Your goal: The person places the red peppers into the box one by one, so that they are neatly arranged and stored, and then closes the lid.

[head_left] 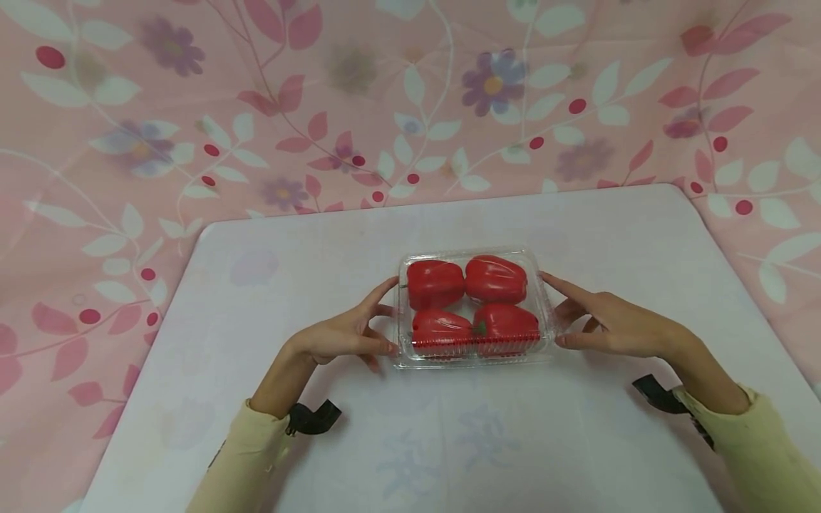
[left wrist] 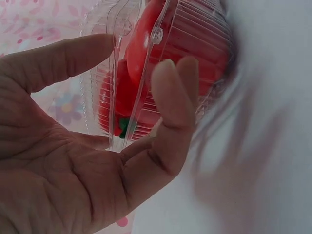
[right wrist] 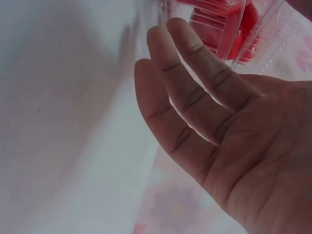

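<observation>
A clear plastic clamshell box [head_left: 449,364] sits on the white table, with several red bell peppers [head_left: 497,279] inside. Its lid lies over them, and in the left wrist view the lid rim [left wrist: 117,63] and base rim stand slightly apart at the side. My left hand [head_left: 346,331] is at the box's left side, its thumb and fingers spread along the edge; the thumb appears to touch the rim. At the right side, my right hand [head_left: 606,324] has its index fingertip by the far corner and its thumb by the near corner. Its other fingers are loosely extended, contact unclear.
The white table [head_left: 308,256] has rounded far corners and a faint printed pattern. Behind it hangs a pink floral cloth [head_left: 398,107]. Black straps [head_left: 314,417] stick out at both cream sleeves [head_left: 240,456].
</observation>
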